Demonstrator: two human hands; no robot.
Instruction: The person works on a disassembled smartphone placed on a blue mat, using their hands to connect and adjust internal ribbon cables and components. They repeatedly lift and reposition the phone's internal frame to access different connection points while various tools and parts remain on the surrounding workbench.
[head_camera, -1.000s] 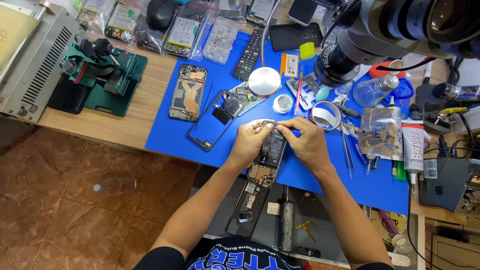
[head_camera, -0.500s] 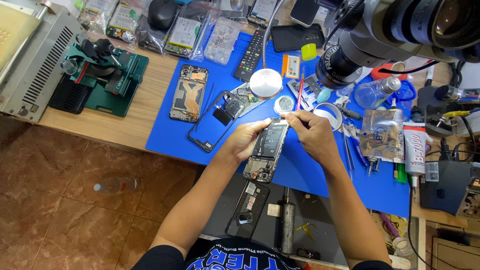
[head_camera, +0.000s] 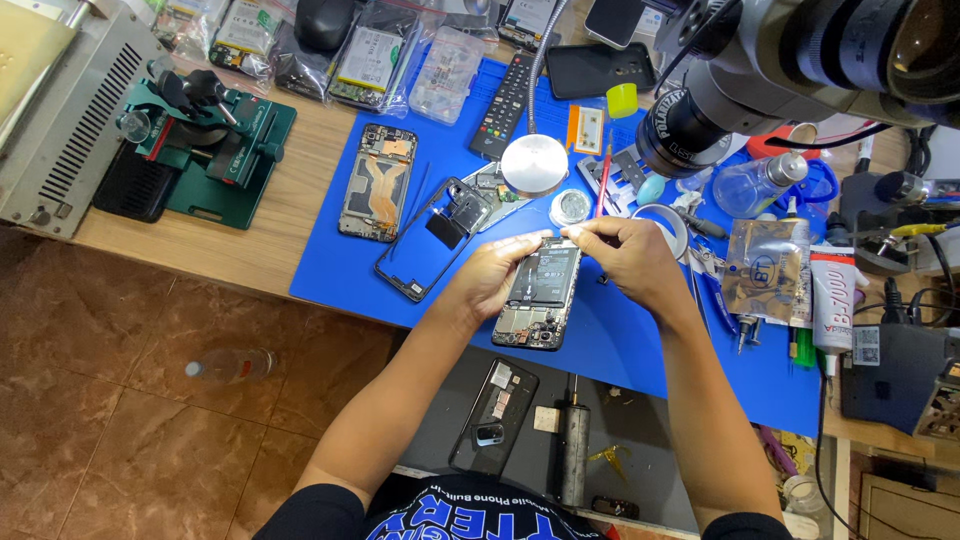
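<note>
An opened phone (head_camera: 540, 295) with its back off lies on the blue mat (head_camera: 640, 350), its dark battery and circuit boards showing. My left hand (head_camera: 490, 275) grips the phone's left edge near the top, thumb reaching across the upper end. My right hand (head_camera: 625, 255) pinches thumb and forefinger at the phone's top right corner. Whether a small part sits between those fingertips is too small to tell.
A second stripped phone (head_camera: 378, 180) and a black phone frame (head_camera: 435, 240) lie left on the mat. Behind are a metal disc (head_camera: 534, 163), remote (head_camera: 510, 95) and microscope (head_camera: 780, 70). A glue tube (head_camera: 835, 300), a green fixture (head_camera: 215, 145), and a bottle (head_camera: 225, 365) on the floor.
Both hands have shifted from over the phone's middle to its top end, uncovering the battery. The right hand has risen slightly. The phone has stayed in about the same place.
</note>
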